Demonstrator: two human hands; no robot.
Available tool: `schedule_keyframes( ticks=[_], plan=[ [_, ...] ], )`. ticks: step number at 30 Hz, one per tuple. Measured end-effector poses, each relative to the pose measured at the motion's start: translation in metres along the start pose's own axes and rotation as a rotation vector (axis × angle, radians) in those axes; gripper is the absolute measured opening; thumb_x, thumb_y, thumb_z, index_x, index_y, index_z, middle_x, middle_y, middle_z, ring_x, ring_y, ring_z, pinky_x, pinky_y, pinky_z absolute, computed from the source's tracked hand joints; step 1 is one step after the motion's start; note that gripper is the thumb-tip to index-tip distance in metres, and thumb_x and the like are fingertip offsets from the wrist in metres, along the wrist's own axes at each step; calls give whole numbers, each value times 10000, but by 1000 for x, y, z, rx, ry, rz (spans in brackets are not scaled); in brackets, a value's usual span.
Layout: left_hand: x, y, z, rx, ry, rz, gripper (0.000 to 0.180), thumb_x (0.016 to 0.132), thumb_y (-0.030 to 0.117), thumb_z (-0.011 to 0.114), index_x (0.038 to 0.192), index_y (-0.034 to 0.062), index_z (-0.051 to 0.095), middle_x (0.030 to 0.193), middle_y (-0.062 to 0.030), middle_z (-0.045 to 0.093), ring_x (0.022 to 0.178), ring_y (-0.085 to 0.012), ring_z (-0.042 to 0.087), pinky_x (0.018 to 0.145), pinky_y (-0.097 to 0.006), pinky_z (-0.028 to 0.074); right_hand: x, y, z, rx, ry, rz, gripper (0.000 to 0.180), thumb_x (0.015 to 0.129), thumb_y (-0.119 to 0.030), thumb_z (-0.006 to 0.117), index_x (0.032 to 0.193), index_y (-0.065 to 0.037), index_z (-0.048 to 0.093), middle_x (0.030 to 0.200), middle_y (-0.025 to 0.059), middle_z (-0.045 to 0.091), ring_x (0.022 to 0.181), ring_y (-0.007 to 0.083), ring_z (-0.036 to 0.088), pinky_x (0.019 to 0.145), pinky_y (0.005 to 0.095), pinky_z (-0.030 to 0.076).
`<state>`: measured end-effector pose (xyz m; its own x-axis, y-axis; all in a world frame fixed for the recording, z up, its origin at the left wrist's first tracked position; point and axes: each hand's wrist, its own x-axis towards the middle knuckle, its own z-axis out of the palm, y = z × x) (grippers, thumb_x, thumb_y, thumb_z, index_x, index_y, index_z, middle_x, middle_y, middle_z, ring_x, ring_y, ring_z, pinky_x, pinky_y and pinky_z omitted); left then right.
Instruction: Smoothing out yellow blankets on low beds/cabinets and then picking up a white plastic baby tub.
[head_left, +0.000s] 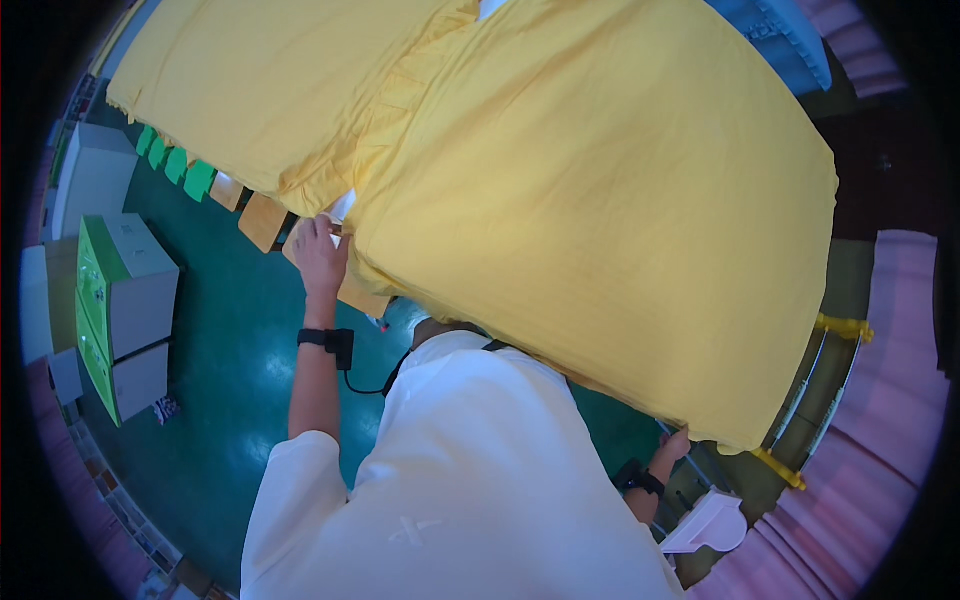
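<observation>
A large yellow cloth cover (620,200) with a gathered edge is spread in front of me, its near edge hanging by my waist. Beside it on the left lies a second yellow cloth cover (250,90), and a bit of white shows in the gap between the two. My left hand (322,260) is closed at the near end of that gap, fingers bent at the cloth's corner by a small brown edge; its fingertips are partly hidden. Far to the right, my right hand (677,443) pinches the near right corner of the larger cover.
Wooden chair seats (263,220) and green chairs (198,180) line the left cover's edge. A green-and-white cabinet (125,300) stands on the green floor (230,370). To the right are a yellow-ended rack (845,328), a pale pink panel (710,522) and pink curtains (890,370).
</observation>
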<state>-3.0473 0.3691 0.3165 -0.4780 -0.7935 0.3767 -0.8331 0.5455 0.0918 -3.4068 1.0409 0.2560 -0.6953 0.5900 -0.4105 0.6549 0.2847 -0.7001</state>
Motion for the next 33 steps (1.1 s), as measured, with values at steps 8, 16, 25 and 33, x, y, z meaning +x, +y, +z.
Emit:
schedule_keyframes(
  ticks=[8,16,25,33],
  plan=[
    [-24,18,19,-837,-492,-640,401,777,254,706,977,-45,529,776,-92,613,666,-165,600,646,-298,494,-96,-47,34,313,-541,462,578,761,-471,689,1003,28,524,902,120,575,803,246,588,699,353,520],
    [-14,49,-17,-1213,-683,-1111,492,749,381,713,1093,87,519,973,-27,572,897,-142,553,817,-321,458,-110,-34,57,562,-587,531,400,802,-291,703,1089,-66,538,1029,102,581,936,241,564,803,354,491],
    [9,65,-18,-1516,-543,-1293,424,778,250,704,1134,86,542,990,-41,605,937,-175,570,886,-348,436,-95,-5,71,479,-477,386,276,829,-222,666,1033,-69,562,959,62,581,838,187,549,695,310,477],
    [19,72,-4,-1864,-370,-1160,419,821,150,637,1195,25,497,1174,-90,571,1059,-228,566,897,-357,472,-128,-31,77,753,-507,356,283,829,-247,678,981,-42,556,881,72,543,795,178,532,669,295,480]
  ],
)
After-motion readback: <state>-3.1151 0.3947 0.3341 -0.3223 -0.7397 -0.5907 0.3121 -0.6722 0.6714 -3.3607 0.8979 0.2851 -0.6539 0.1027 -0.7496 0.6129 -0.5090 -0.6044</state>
